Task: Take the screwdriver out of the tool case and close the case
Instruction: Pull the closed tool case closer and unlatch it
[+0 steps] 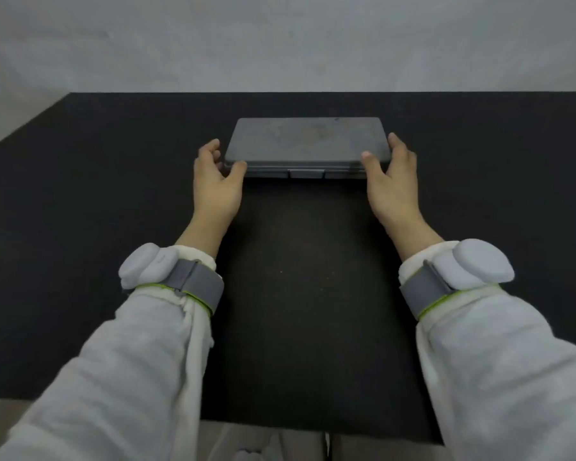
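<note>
A flat dark grey tool case (308, 139) lies shut on the black table mat, with its latch tabs facing me along the front edge. My left hand (215, 181) grips the case's front left corner, thumb on the front edge and fingers along the left side. At the front right corner my right hand (393, 181) holds the case the same way, thumb on the lid's edge. No screwdriver is in sight.
The black mat (113, 227) covers the table to a grey wall (280, 44) behind. Its left edge runs diagonally at the far left. The table's near edge and a pale floor (296, 447) show at the bottom. Both wrists wear grey bands over pale sleeves.
</note>
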The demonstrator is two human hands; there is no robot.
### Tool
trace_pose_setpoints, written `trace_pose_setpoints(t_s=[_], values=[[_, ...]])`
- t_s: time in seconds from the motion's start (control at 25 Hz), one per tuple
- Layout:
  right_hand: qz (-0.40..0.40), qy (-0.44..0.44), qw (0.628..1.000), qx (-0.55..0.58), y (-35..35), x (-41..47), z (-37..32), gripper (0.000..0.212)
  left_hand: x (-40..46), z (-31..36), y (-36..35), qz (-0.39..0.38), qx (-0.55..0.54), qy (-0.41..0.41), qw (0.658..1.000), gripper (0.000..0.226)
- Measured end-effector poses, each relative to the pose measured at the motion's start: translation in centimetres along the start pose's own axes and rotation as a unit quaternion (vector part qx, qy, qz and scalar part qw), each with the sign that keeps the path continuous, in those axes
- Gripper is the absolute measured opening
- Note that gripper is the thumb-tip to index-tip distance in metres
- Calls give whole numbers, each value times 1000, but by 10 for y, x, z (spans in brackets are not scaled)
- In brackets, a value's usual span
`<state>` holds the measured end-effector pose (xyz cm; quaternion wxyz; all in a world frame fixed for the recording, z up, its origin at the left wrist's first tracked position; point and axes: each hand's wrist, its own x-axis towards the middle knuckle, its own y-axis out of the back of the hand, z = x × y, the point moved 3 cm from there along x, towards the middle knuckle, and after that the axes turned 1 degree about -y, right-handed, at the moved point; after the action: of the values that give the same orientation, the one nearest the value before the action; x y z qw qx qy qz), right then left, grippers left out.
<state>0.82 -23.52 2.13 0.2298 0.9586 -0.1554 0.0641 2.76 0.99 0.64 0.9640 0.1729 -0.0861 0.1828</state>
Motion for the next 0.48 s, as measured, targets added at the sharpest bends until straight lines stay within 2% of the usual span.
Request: trace_pose_setpoints(t_s=[0.2, 0.48], values=[[-15, -37, 998, -53, -6, 10, 8, 60, 8, -1, -5, -23, 26, 33, 999, 54], [-19, -51, 998, -33, -2, 11, 10, 60, 4, 3, -4, -46, 38, 42, 997, 57]])
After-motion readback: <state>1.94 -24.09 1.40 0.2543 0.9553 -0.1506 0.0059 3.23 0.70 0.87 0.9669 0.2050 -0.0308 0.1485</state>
